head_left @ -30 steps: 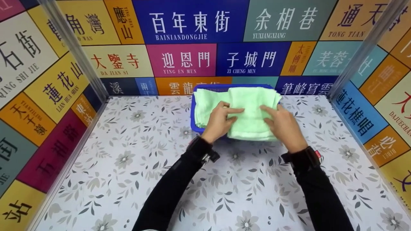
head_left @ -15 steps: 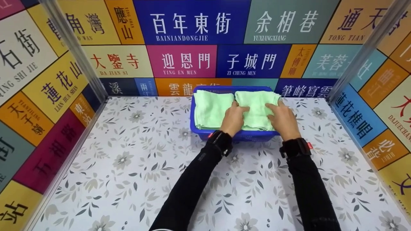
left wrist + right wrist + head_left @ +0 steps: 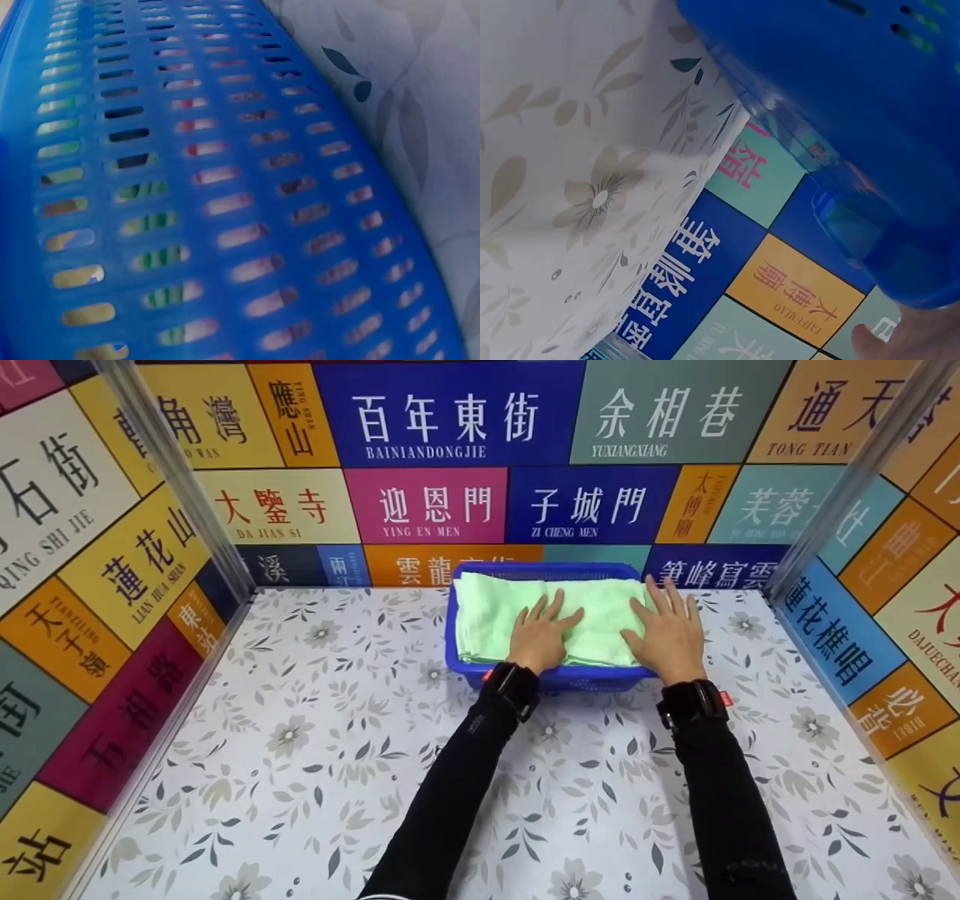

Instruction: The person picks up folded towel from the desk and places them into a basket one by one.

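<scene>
Pale green folded cloths lie side by side in a blue plastic basket (image 3: 585, 682): a left cloth (image 3: 487, 619) and a right cloth (image 3: 604, 619). My left hand (image 3: 537, 636) rests on them with its fingers spread, covering part of where they meet. With its fingers spread too, my right hand (image 3: 671, 636) lies over the basket's right end, its thumb and forefinger at the right cloth's edge. Slots fill the basket wall (image 3: 100, 180) in the left wrist view, where no hand shows. Part of the right hand (image 3: 919, 334) appears at the corner of the right wrist view.
The basket stands on a white flower-patterned table cover (image 3: 337, 780), close to the back wall (image 3: 427, 502) of coloured sign panels. Similar panels rise at the left and right, with clear strips at the corners.
The right cloth has gone from overhanging the basket's front to lying inside it. My left hand moved right, then flattened onto the cloths. My right hand's fingers have spread over the right end.
</scene>
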Demonstrator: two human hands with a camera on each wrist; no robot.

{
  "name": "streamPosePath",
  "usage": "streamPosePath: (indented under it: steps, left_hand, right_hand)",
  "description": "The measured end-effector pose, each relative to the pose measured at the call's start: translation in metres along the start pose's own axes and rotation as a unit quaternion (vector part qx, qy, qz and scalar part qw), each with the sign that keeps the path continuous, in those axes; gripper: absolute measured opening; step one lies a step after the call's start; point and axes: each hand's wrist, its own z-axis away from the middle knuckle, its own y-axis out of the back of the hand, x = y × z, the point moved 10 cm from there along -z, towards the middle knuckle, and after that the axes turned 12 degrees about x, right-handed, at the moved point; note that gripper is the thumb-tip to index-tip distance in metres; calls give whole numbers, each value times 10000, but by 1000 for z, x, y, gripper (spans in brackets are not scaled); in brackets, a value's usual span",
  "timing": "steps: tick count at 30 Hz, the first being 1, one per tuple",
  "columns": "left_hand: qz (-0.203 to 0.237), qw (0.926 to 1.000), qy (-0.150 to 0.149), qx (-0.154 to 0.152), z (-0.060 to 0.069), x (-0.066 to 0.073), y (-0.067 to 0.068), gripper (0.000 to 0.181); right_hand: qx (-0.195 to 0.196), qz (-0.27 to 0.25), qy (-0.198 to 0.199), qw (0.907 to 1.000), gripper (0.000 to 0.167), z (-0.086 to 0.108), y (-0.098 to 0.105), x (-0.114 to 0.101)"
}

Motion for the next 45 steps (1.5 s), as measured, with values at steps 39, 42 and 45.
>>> streamPosePath:
  steps: [39, 42, 45]
  left_hand:
    - [195, 9915, 539, -1172, 7, -15, -19, 65]
    - [228, 9901, 604, -1248, 11, -18, -23, 66]
    - [291, 9904, 564, -1227, 10, -18, -24, 66]
  right_hand:
    - [-1356, 184, 333, 9900, 63, -1, -28, -12]
    - [-1396, 85, 358, 9895, 64, 2, -33, -14]
    - [-1297, -22, 313, 9911, 63, 3, -33, -12]
